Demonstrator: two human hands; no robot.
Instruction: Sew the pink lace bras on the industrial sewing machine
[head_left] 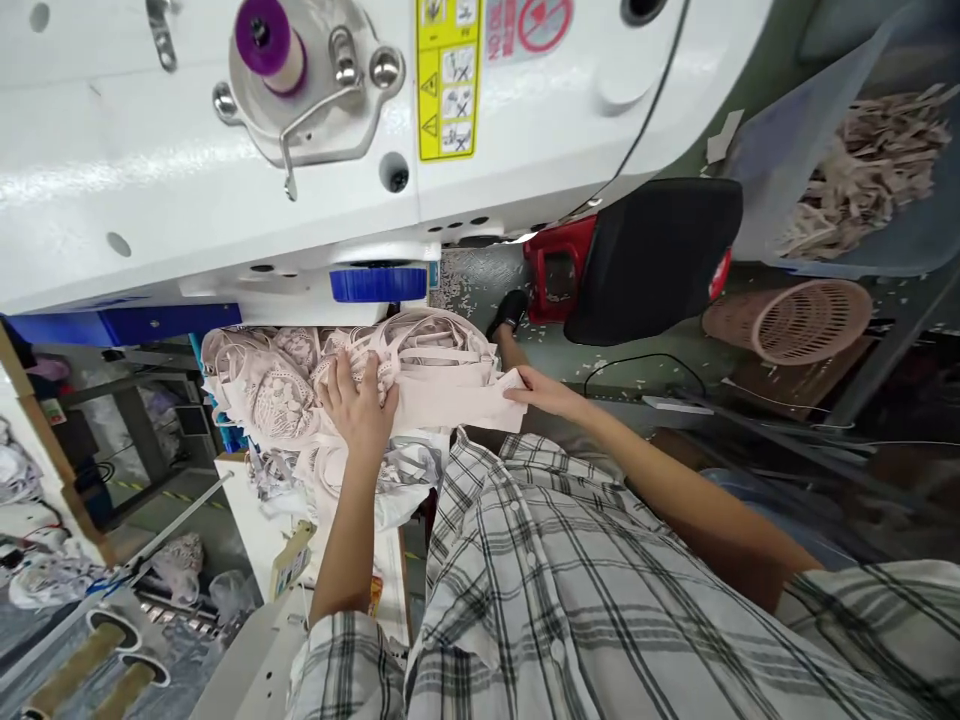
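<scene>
A stack of pale pink lace bras [281,395] lies below the sewing machine head. On its cups rests my left hand [358,398], palm down with the fingers spread. My right hand [551,391] pinches the end of a pale pink bra band [457,400] between thumb and fingers, at the right side of the stack. The band stretches flat between the two hands. Thin straps [442,335] lie in loops just above it. More bras and a plastic bag [409,470] are underneath, partly covered by my left forearm.
The white sewing machine [187,200] spans the top, with a purple thread spool [262,40] and a blue handwheel [379,284]. To the right are a black-seated red stool [652,265], a pink basket [810,320] and a clear bin [795,130] of fabric pieces.
</scene>
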